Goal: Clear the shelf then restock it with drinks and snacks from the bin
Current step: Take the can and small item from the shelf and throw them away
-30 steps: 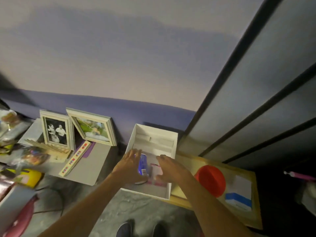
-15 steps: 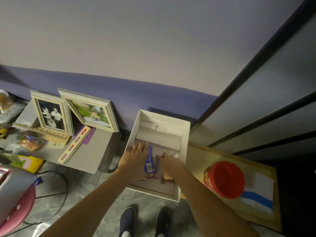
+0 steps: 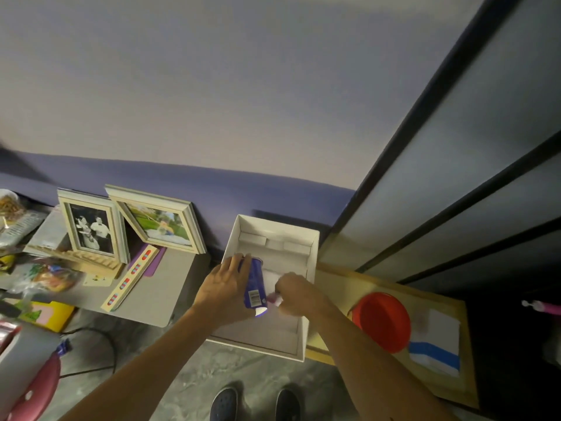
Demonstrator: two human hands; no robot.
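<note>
A white cardboard bin (image 3: 306, 302) sits open on the floor by the wall. Over it, my left hand (image 3: 223, 288) grips a blue and white can (image 3: 254, 288) with a barcode, tilted so its base points toward me. My right hand (image 3: 293, 294) pinches a small pink and white packet (image 3: 274, 296) just right of the can; most of that packet is hidden by my fingers. The tall shelf unit (image 3: 473, 165) with dark edges rises at the right.
Two framed photos (image 3: 91, 229) lean on the wall on a grey board (image 3: 164, 287) with a wooden ruler. A red bowl (image 3: 384, 320) and a blue-white box (image 3: 435, 350) lie on a wooden tray (image 3: 334, 284) at right. Snack packs clutter the left. My shoes are below.
Both hands have risen out of the bin. The blue can has come up with my left hand and turned its barcode toward me; the camera view has tilted down slightly.
</note>
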